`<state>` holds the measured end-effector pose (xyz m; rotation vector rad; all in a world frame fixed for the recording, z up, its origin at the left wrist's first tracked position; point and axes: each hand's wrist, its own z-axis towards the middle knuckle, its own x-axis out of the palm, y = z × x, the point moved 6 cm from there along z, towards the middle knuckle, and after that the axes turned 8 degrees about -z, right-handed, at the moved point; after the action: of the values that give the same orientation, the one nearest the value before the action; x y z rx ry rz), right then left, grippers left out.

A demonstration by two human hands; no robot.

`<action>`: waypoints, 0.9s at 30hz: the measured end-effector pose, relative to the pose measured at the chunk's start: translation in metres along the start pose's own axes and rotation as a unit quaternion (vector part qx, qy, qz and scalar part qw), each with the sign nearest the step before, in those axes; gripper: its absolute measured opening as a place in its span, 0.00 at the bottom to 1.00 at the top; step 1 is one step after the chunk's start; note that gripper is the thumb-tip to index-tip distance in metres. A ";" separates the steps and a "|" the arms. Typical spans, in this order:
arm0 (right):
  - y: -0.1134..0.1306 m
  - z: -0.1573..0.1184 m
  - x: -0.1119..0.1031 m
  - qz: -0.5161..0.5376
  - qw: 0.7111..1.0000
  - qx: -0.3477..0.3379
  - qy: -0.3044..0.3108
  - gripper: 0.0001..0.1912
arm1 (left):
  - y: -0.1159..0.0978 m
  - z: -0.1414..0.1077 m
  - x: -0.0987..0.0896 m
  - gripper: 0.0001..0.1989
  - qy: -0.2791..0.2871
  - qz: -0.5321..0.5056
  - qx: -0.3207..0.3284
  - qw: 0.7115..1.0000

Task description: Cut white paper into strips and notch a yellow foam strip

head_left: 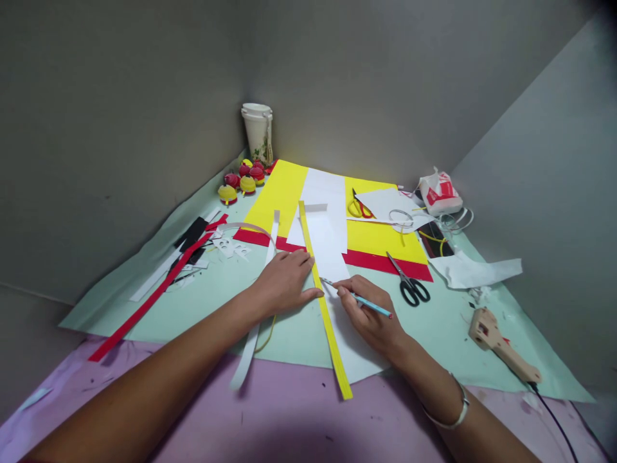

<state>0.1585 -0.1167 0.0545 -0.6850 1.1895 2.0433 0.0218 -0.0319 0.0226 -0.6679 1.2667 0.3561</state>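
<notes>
My left hand (285,283) lies spread with its fingers on the left edge of a long yellow strip (330,328). The strip rests over white paper (354,347), its near end reaching past the paper onto the purple surface. In my right hand (373,312) is a light blue pencil (371,305), gripped between thumb and fingers. Its tip points at the strip's right edge; whether it touches the paper I cannot tell. A white strip (251,347) runs under my left hand. Black-handled scissors (409,286) lie beyond my right hand.
Yellow and red sheets (277,199) lie at the back, with red-and-yellow scissors (360,206) on them. A white cup (258,132) and several small red and yellow paper balls (243,180) stand back left. A glue gun (504,344) with a cord lies right. A red strip (154,302) lies left.
</notes>
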 end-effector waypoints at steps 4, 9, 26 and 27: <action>0.003 -0.004 -0.003 0.003 1.000 0.001 0.006 0.09 | 0.000 0.000 0.000 0.31 0.001 0.003 0.000 1.000; 0.007 -0.010 -0.006 0.003 1.000 -0.002 0.014 0.09 | 0.000 0.000 0.000 0.30 -0.001 0.006 -0.002 1.000; 0.013 -0.034 -0.014 0.002 1.000 0.000 0.028 0.10 | 0.000 0.001 0.001 0.32 0.008 0.007 -0.004 1.000; 0.013 -0.035 -0.014 0.004 1.000 -0.001 0.029 0.10 | 0.000 0.001 0.001 0.32 0.009 0.007 -0.004 1.000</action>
<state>0.1612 -0.1566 0.0562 -0.7464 1.2254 2.0429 0.0226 -0.0314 0.0217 -0.6698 1.2889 0.3671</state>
